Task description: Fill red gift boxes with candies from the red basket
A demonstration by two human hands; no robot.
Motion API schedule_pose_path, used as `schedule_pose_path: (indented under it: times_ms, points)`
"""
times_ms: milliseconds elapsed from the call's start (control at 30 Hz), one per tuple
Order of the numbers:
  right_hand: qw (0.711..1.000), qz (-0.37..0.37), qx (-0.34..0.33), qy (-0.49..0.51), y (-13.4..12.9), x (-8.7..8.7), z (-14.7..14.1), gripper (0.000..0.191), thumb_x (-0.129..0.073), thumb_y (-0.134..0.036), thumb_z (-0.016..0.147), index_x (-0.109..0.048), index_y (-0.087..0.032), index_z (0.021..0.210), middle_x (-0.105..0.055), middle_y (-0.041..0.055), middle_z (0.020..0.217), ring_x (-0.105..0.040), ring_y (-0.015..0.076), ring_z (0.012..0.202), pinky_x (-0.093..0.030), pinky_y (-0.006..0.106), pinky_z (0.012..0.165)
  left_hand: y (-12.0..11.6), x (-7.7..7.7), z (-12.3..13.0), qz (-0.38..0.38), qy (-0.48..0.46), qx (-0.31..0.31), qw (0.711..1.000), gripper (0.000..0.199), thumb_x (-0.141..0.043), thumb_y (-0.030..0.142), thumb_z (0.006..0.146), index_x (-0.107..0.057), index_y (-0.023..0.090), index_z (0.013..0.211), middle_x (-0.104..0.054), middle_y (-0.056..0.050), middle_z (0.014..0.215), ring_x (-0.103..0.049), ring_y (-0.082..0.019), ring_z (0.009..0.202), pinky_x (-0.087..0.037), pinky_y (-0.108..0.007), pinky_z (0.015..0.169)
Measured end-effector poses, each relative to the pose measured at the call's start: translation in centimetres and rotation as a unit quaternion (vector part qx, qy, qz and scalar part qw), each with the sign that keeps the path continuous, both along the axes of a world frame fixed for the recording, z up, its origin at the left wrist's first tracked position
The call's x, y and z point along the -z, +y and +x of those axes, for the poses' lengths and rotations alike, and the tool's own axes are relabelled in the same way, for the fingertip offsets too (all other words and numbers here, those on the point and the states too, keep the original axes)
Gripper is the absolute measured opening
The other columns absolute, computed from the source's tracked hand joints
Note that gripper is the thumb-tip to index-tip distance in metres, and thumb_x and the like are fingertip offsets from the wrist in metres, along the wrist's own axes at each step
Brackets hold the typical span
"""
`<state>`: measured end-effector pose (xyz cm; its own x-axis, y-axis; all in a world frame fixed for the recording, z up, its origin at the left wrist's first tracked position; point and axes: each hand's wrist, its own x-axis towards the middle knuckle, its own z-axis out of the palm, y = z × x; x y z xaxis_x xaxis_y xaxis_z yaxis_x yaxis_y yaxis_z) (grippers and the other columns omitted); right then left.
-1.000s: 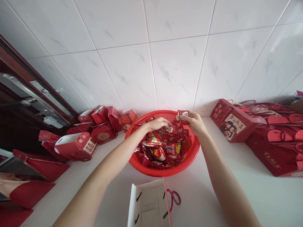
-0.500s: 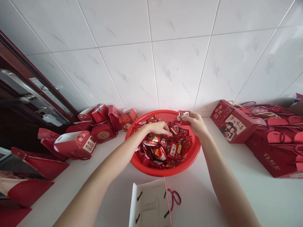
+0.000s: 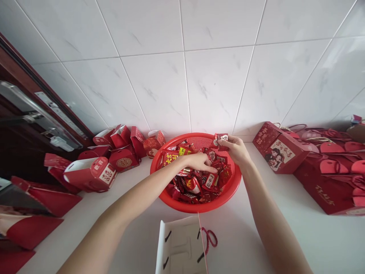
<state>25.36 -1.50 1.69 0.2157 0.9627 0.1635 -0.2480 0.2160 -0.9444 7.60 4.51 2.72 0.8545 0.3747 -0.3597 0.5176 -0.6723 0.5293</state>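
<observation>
A round red plastic basket point(image 3: 196, 209) holds a heap of red wrapped candies point(image 3: 192, 185). My left hand point(image 3: 200, 162) is inside the basket, touching the top of the heap, fingers apart with nothing seen in them. Over the basket's back right rim, my right hand point(image 3: 235, 147) pinches small red and white packets point(image 3: 220, 139) between thumb and fingers. In front of the basket stands an open box point(image 3: 181, 245), white inside, with a dark red cord handle point(image 3: 211, 239) at its right side.
Small red gift boxes point(image 3: 91, 174) stand on the left of the white counter point(image 3: 236, 236). To the right are a red box point(image 3: 278, 148) and several red bags point(image 3: 327, 186). A tiled wall point(image 3: 213, 87) rises behind, and a door handle point(image 3: 37, 114) is far left.
My left hand has moved a little right and toward me over the candies, uncovering a yellow and red packet at the basket's left. My right hand has hardly moved.
</observation>
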Motion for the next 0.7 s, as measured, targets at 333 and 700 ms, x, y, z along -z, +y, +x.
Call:
schedule_pose_path:
  times_ms: [333, 700]
  points:
    - [1.0, 0.011, 0.012, 0.027, 0.1, 0.0, 0.1, 0.022, -0.088, -0.036, 0.062, -0.075, -0.021, 0.073, -0.075, 0.0027, 0.075, -0.068, 0.0185, 0.07, -0.056, 0.033, 0.072, 0.0, 0.9, 0.5, 0.003, -0.041, 0.022, 0.999, 0.03, -0.081, 0.043, 0.072, -0.068, 0.018, 0.062, -0.057, 0.003, 0.054, -0.047, -0.012, 0.054, -0.033, -0.027, 0.056]
    - [0.997, 0.004, -0.03, 0.068, 0.0, 0.1, 0.2, 0.028, -0.09, -0.04, 0.065, -0.074, -0.021, 0.079, -0.075, 0.0019, 0.078, -0.071, 0.0203, 0.074, -0.062, 0.038, 0.079, 2.8, -0.8, -1.3, 0.006, -0.355, -0.238, 0.904, 0.045, -0.07, 0.059, 0.074, -0.058, 0.017, 0.065, -0.056, 0.002, 0.061, -0.049, -0.012, 0.06, -0.036, -0.027, 0.061]
